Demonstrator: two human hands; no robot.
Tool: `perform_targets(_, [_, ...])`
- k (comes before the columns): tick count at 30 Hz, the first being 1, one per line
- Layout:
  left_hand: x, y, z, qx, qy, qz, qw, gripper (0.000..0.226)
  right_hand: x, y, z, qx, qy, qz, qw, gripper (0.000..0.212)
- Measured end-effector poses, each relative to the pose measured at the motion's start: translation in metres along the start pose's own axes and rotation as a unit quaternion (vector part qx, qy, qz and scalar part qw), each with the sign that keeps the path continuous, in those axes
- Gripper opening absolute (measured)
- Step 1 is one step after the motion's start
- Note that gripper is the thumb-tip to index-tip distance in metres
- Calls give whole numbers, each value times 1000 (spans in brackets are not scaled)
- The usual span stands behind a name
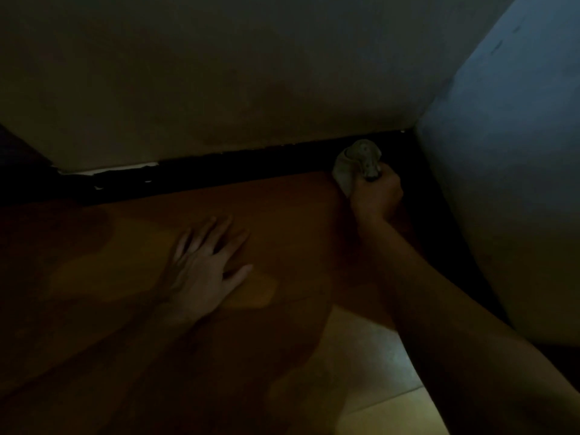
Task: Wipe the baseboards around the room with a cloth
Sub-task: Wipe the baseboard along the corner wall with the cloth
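Dim wall (219, 73) meets a dark baseboard (235, 164) above the tiled floor (282, 208). Left hand (204, 271) lies flat, fingers spread, bracing. Right hand (376, 193) grips the bunched cloth (354, 161) against the baseboard near the corner; firm, overlapping strokes should reach right into it.

No legible text anywhere.

Dim home room corner: plain walls (219, 73), dark baseboard (238, 163), tiled floor (370, 365).
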State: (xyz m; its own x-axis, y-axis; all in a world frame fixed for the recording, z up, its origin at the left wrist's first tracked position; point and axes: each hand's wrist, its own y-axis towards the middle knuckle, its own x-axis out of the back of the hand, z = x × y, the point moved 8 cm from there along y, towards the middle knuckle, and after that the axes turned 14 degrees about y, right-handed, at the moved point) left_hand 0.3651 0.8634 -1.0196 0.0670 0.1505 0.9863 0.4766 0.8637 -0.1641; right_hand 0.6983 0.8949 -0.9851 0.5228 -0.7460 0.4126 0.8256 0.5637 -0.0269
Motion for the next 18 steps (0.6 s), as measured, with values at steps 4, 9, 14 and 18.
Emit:
perform_targets(4, [-3, 0, 0, -3, -1, -7, 1000, 72, -6, -2, 1, 21, 2, 18, 1000, 19])
perform_targets(9, [-3, 1, -1, -4, 2, -12, 1000, 70, -9, -14, 5, 43, 15, -13, 999, 17])
perform_targets(14, [-6, 2, 1, -1, 7, -13, 1000, 69, -3, -10, 1, 14, 21, -52, 998, 20])
perform_targets(18, [-7, 1, 2, 1, 12, -9, 1000, 69, -28, -36, 9, 54, 31, 19, 998, 21])
